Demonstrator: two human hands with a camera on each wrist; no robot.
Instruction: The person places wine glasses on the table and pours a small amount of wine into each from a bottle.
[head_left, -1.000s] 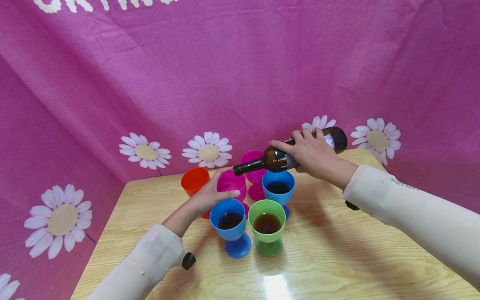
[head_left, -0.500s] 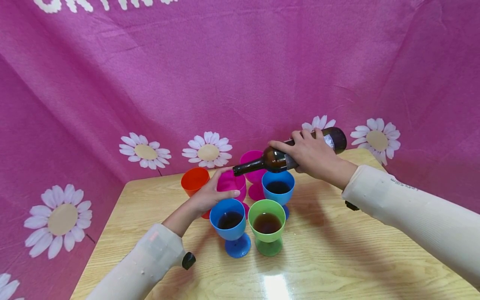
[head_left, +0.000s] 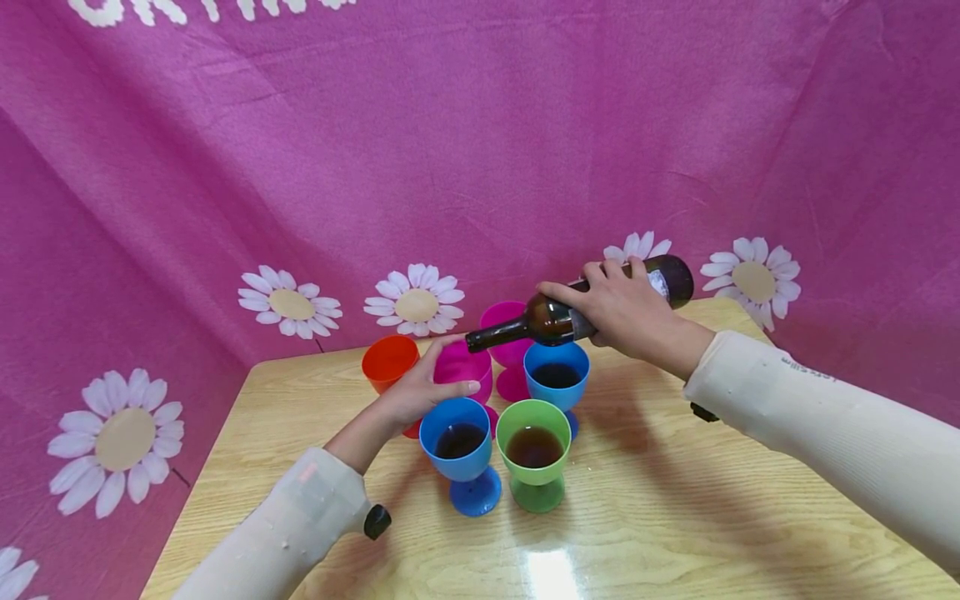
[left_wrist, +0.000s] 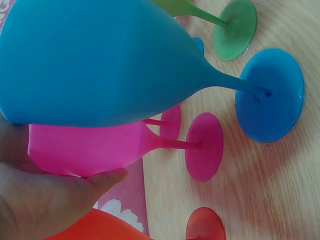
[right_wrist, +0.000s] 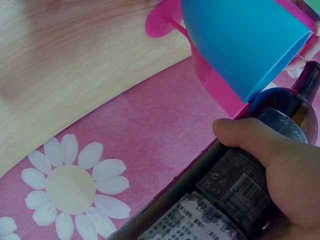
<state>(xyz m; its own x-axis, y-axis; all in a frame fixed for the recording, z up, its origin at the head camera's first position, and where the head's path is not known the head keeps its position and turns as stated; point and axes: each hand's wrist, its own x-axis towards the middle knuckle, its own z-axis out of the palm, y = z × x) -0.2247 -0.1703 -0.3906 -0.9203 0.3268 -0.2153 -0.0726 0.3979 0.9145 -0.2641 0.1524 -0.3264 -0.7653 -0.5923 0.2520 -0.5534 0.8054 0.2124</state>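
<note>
My right hand [head_left: 630,312] grips a dark glass wine bottle [head_left: 551,321] by its body. The bottle is tilted left with its mouth slightly down, over the front pink goblet [head_left: 467,367]. With thumb and fingers spread round that goblet's bowl, my left hand [head_left: 412,400] holds it; the foot stands on the table in the left wrist view. Whether liquid is flowing cannot be told. Dark liquid lies in the near blue goblet [head_left: 459,443], the green goblet [head_left: 534,450] and the right blue goblet [head_left: 557,375]. Paper labels [right_wrist: 215,215] show on the bottle in the right wrist view.
An orange-red goblet [head_left: 388,360] stands left of my left hand. Behind the bottle neck is a second pink goblet [head_left: 501,313]. The goblets stand close together on a wooden table [head_left: 675,500]. A pink cloth [head_left: 480,167] with daisies hangs along its back and left edges.
</note>
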